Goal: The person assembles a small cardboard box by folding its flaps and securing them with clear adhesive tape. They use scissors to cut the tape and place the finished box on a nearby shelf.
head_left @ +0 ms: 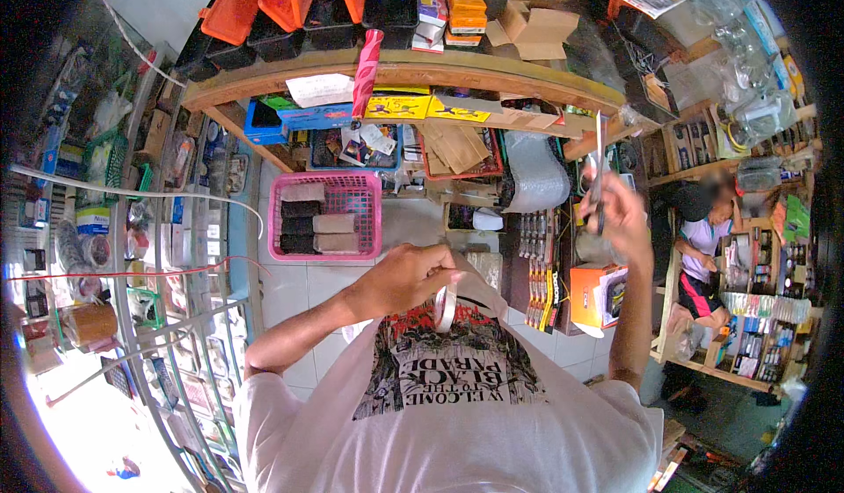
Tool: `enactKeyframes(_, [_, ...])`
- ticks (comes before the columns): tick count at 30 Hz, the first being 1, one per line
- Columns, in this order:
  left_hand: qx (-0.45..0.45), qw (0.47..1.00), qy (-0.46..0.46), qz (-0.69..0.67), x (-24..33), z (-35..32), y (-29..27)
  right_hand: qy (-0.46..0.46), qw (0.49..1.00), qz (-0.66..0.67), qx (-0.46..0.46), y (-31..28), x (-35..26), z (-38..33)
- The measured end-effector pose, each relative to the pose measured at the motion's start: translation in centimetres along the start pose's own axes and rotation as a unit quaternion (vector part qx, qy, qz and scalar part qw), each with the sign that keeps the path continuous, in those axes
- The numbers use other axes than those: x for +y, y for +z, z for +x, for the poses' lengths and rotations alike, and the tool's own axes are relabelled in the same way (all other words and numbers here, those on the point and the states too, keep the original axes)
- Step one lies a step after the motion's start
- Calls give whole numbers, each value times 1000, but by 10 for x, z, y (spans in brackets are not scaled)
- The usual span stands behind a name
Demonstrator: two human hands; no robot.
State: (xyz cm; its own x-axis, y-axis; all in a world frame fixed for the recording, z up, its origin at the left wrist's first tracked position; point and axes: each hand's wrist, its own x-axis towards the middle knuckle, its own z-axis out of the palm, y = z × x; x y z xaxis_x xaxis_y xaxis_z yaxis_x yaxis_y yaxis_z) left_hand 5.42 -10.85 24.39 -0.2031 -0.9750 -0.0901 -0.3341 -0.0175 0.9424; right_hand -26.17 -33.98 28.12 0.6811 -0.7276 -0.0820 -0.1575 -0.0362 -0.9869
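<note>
While the left hand (400, 278) gripped the tape roll (446, 307), the right hand (620, 212) clutched scissors (599, 172) (raised high), which wanted a taut strip for cutting cleanly.

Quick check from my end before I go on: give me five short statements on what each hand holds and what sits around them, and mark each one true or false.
1. The left hand holds a roll of clear tape. True.
2. The right hand is empty. False: it holds scissors raised upright.
3. The pink basket hangs on the wall. False: it stands on the tiled floor.
4. A seated person is at the right by the shelves. True.
5. The two hands touch each other. False: they are well apart.
</note>
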Motion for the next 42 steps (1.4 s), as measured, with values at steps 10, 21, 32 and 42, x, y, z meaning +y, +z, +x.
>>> enactKeyframes(10, [-16,1000,14,17,3,-2,-6,7,856,-193,-480,77,-35,-14])
enactKeyframes(21, [-69,997,36,0,13,8,-13,-11,811,-205,-547,119,-38,21])
enactKeyframes(32, [-62,998,28,-1,8,6,-18,9,803,-201,-561,121,-34,34])
enactKeyframes(42, [-66,974,-106,-188,-19,13,-10,-13,828,-191,-527,110,-23,36])
